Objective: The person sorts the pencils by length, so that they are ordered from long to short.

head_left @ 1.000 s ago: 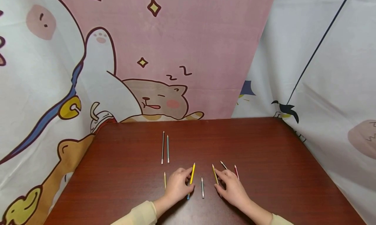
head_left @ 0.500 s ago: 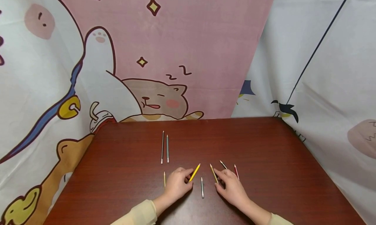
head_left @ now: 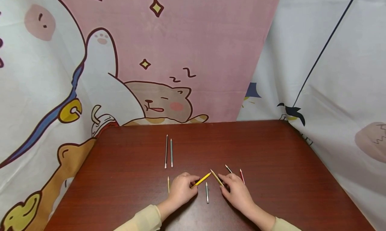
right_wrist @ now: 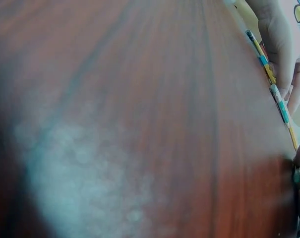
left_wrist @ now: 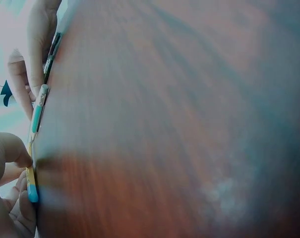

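Observation:
My left hand (head_left: 181, 188) pinches a yellow pencil (head_left: 202, 179) between thumb and fingers, its sharpened tip slanting away to the right. In the left wrist view the blue end (left_wrist: 32, 193) of that pencil shows below the thumb. My right hand (head_left: 239, 193) pinches a dull-yellow, dark-striped pencil (head_left: 216, 178), tip slanting away to the left. Both tips nearly meet, forming a peak close over the table. Between the hands lies a short green pencil (head_left: 207, 193) with a pale end, also visible as a teal pencil (right_wrist: 280, 105) in the right wrist view.
Past the left hand, a black pencil (head_left: 166, 152) and a teal pencil (head_left: 172, 153) lie side by side on the dark red table (head_left: 256, 140). A yellowish pencil (head_left: 168, 184) is partly behind the left hand. Beyond the right hand lie a dark pencil (head_left: 228, 168) and a red pencil (head_left: 242, 175).
The yellow pencil has swung its tip to the right within the left hand. The right hand's pencil has tilted leftward, bringing the two tips together. Both hands have barely moved.

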Tool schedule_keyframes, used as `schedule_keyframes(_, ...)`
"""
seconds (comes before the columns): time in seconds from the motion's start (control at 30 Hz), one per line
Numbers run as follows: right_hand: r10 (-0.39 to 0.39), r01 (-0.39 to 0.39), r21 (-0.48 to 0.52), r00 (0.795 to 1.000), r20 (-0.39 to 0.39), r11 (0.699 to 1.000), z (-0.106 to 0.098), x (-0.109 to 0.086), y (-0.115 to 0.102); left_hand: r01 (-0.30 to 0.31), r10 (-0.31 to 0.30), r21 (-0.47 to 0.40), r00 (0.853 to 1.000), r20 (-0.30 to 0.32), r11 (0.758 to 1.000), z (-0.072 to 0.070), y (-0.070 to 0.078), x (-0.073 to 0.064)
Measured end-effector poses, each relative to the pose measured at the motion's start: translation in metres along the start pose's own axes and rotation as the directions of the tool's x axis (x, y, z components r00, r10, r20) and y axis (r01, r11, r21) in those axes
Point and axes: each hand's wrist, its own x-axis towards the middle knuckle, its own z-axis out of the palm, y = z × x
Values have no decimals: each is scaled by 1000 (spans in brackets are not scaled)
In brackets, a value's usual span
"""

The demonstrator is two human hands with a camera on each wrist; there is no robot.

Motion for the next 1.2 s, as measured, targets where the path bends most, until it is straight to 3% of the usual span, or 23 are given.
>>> schedule_keyframes(0.27,-28,27,-34,999,-32,999,-1,2,-1,2,-2,-23,1000,-16,1000,0,0,-1)
schedule_keyframes(0.8,59,-57,112,998,-22,992,-4,4,-2,25,-37,-167,997,-71,986,-2,-9,0)
schedule_keyframes(1.2,74,-59,237,996,-55,970,-4,11,-4,115,-140,-222,985,-99,968,-11,-13,6)
